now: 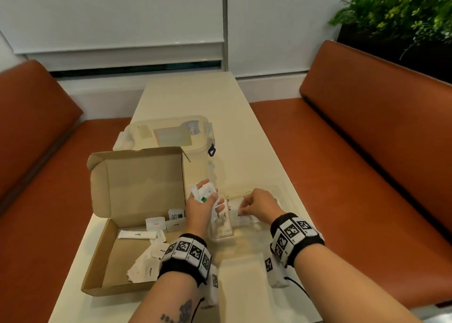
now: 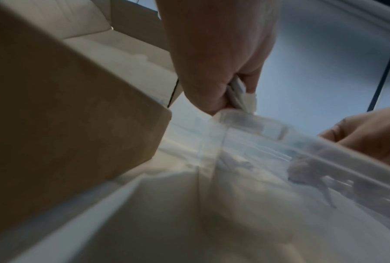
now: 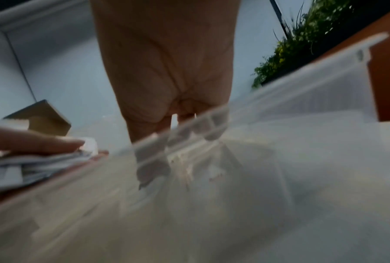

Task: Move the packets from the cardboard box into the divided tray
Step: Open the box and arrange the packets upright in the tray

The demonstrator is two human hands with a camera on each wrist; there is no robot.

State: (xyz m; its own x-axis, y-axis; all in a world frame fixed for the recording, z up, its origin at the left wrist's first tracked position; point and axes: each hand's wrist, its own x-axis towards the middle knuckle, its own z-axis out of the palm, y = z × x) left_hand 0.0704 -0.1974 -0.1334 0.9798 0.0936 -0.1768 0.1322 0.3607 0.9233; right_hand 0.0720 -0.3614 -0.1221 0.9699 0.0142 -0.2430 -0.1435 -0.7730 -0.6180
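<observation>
Packets (image 1: 205, 193) in left hand (image 1: 201, 207); right hand (image 1: 259, 206) over tray (image 1: 283, 188).

Café-style booth: orange benches (image 1: 381, 136) flanking a narrow table (image 1: 195, 97), planter (image 1: 403, 16) behind.

Matt brown cardboard box (image 1: 137, 190) — clear glossy plastic tray (image 1: 281, 193) — white paper packets (image 1: 156, 224).

Right hand (image 3: 166, 74) reaches fingers-down into the clear divided tray (image 3: 324, 85).
</observation>
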